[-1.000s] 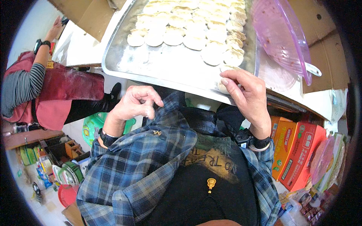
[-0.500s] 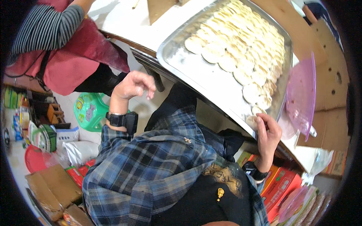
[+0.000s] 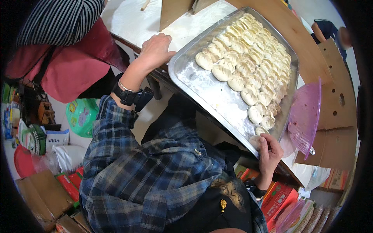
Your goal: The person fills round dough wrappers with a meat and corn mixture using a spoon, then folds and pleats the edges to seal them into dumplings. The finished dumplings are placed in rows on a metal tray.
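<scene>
A large metal tray (image 3: 215, 110) rests on the table, filled with rows of pale, pleated dumplings (image 3: 241, 50). Flour dusts its bare near part. At the tray's near right corner, my right hand (image 3: 271, 153) has thumb and fingers pinched on a pale dumpling (image 3: 255, 142), partly hidden by the fingertips. My left hand (image 3: 155, 50) is over the table's near edge, beside the tray's left corner, fingers stretched out and thumb apart. It holds nothing that I can see; whether it touches the tabletop is unclear.
A tilted purple plastic bowl (image 3: 305, 116) stands right of the tray, against cardboard (image 3: 334, 143). Left, a person in a red apron (image 3: 74, 73) stands at the floured table (image 3: 132, 19). A green stool (image 3: 82, 116), bags and boxes (image 3: 42, 194) crowd the floor.
My left hand has moved up and forward from above my lap to the table edge by the tray. My right hand stays at the tray's corner, slightly lower in view.
</scene>
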`<action>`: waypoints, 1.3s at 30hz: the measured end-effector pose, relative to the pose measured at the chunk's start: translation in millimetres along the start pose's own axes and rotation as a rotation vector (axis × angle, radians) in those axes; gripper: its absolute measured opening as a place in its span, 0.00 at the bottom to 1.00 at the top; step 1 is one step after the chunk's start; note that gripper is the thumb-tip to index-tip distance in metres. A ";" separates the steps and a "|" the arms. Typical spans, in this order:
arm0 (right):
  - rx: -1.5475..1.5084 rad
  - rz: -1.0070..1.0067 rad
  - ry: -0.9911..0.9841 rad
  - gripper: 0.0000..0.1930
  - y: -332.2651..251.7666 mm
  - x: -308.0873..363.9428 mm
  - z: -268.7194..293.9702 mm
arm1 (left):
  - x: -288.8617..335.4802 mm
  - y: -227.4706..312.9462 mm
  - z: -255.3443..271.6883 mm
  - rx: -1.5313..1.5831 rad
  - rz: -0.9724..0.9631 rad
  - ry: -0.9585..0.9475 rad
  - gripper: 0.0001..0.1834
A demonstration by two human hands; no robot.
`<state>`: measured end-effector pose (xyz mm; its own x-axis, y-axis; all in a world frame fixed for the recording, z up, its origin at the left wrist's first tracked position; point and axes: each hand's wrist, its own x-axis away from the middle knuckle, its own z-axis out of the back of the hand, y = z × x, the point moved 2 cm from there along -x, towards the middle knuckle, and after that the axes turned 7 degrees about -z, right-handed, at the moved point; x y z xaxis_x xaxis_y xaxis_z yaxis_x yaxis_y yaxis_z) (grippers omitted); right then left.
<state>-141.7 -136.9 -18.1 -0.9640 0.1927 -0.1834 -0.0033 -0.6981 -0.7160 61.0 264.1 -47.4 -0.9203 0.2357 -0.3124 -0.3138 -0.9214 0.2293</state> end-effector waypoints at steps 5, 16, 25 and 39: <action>0.045 0.067 0.025 0.05 -10.9 -0.3 1.3 | -25.4 -12.4 -13.3 0.121 0.061 -0.160 0.21; -0.008 0.219 0.068 0.04 1.7 -3.4 7.9 | -45.9 -56.9 -43.2 0.214 -0.041 -0.121 0.13; -0.063 0.368 0.132 0.04 5.2 -2.9 15.4 | -66.3 -71.0 -36.8 0.690 0.115 -0.303 0.06; -0.434 -0.195 1.016 0.07 102.3 13.9 150.2 | -35.6 167.7 87.6 1.137 -0.142 -0.303 0.24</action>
<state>-195.4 -309.1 7.3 -0.2924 0.8840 -0.3647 0.1534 -0.3330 -0.9304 20.7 128.3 82.9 -0.8305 0.5180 -0.2049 -0.3042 -0.1137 0.9458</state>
